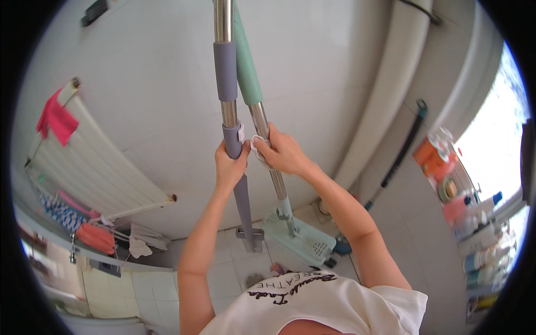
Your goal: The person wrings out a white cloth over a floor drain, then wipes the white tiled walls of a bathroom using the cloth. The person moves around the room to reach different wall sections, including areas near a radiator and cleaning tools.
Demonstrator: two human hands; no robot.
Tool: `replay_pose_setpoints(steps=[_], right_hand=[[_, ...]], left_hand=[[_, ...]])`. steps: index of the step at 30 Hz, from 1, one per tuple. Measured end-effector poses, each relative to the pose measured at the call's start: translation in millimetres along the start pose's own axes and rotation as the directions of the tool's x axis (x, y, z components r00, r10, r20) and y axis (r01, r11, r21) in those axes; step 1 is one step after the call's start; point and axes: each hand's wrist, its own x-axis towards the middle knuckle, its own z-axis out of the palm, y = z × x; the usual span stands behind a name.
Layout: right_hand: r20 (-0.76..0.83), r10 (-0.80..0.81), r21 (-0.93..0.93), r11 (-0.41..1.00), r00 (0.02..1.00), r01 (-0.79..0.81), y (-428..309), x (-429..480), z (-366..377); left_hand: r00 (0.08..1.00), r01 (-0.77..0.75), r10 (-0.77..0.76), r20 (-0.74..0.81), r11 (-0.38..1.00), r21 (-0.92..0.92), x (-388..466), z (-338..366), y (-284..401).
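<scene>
My left hand (231, 167) is wrapped around the grey plastic sleeve of a grey and steel pole (227, 71), just under a small white catch. That pole runs down to a grey clip-like foot (250, 234) near the tiled floor. Beside it, my right hand (289, 153) grips the steel shaft of a flat mop (278, 184) through a bunched white cloth (257, 144). The mop has a green upper grip (247, 63) and a pale green perforated head (299, 238) low by the wall. The tops of both poles run out of view.
A radiator (100, 159) with a pink cloth (57, 117) is on the left wall, above bundled fabrics (94, 238). A thick white pipe (383, 96) runs down at right. Beyond it leans a black-handled pole (404, 150). Several bottles (481, 243) line the windowsill.
</scene>
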Motion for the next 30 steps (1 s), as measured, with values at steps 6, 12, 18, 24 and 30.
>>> replay_pose_setpoints(steps=[6,12,18,24,30], right_hand=[[-0.146,0.293,-0.019,0.954,0.945,-0.299,56,-76,-78],[-0.361,0.331,-0.07,0.923,0.872,-0.38,130,-154,-126],[-0.329,0.44,-0.074,0.87,0.835,-0.488,192,-227,-160],[-0.362,0.403,-0.112,0.876,0.84,-0.469,255,-286,-162],[-0.32,0.478,-0.066,0.85,0.818,-0.522,278,-312,-186]], left_hand=[[0.964,0.048,-0.017,0.266,0.993,-0.108,-34,118,-6],[0.904,0.025,0.027,0.427,0.993,-0.116,-75,216,-36],[0.826,0.014,0.096,0.555,0.982,-0.191,-114,295,-31],[0.771,0.087,0.062,0.633,0.975,-0.203,-139,353,-12],[0.766,0.046,0.088,0.636,0.981,-0.191,-147,390,-24]])
